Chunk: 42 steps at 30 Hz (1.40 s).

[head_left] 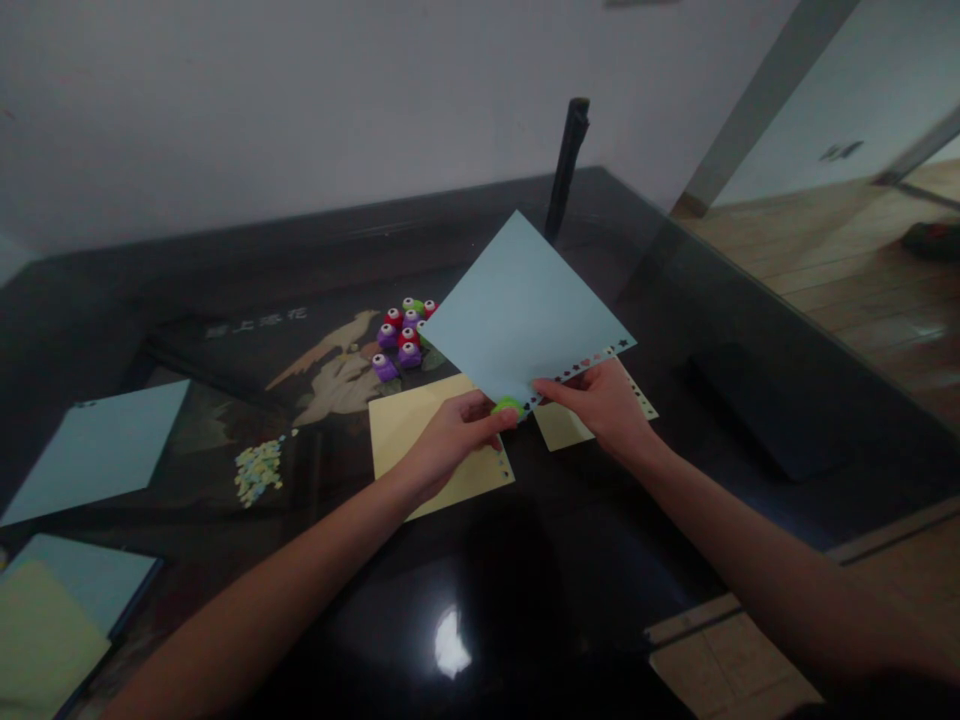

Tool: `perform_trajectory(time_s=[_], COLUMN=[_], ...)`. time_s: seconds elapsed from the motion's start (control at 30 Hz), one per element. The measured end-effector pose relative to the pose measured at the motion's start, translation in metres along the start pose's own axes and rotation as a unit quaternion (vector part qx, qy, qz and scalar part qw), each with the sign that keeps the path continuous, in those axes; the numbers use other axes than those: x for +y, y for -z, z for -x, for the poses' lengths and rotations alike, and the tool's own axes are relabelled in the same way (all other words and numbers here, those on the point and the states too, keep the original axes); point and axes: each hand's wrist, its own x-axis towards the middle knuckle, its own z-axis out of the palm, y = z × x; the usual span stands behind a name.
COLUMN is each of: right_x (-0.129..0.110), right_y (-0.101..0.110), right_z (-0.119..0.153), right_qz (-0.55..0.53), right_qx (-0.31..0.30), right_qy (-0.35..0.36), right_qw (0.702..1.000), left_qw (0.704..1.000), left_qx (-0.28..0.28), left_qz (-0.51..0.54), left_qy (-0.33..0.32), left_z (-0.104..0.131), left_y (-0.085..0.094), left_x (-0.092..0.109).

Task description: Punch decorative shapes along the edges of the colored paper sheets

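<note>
A light blue paper sheet is held up at an angle, with a row of small punched shapes along its lower right edge. My right hand pinches that edge, thumb on top. At the sheet's lowest corner, my left hand is closed on a green paper punch, which touches the sheet. Under the hands lie yellow sheets: one at the left and another at the right, both with punched holes near an edge.
Several purple, red and green punches are grouped behind the left hand. Small paper cutouts form a pile on the dark glossy table. Blue sheets and a yellow sheet lie at the left. A black post stands behind.
</note>
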Motion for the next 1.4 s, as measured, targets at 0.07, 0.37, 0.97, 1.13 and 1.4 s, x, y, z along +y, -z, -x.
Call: perform_trajectory(time_s=[0.07,0.37,0.97,1.13,1.4], right_x=[0.0022,-0.0002,-0.0025,-0.0025,-0.0030], right_y=[0.0000,-0.0007,-0.0041,-0.0041,-0.0041], right_z=[-0.0005,0.0004,0.0023,0.0030,0.0040], right_qz=[-0.002,-0.034,-0.075,-0.050,-0.076], right_qx=[-0.001,-0.015,-0.008,-0.008,-0.009], right_qy=[0.006,-0.006,-0.012,-0.024,-0.016], right_qw=[1.000,0.999,0.997,0.998,0.997], left_qw=[1.000,1.000,1.000,0.999,0.999], left_qx=[0.000,-0.008,0.001,0.011,0.009], left_qz=[0.001,0.017,0.022,0.024,0.015], left_qy=[-0.001,-0.001,-0.018,-0.020,-0.028], left_z=[-0.0004,0.0000,0.0024,0.0022,0.0025], left_y=[0.0006,0.0012,0.0002,0.0003,0.0001], left_x=[-0.0013,-0.0031,-0.0021,-0.0029,-0.0009])
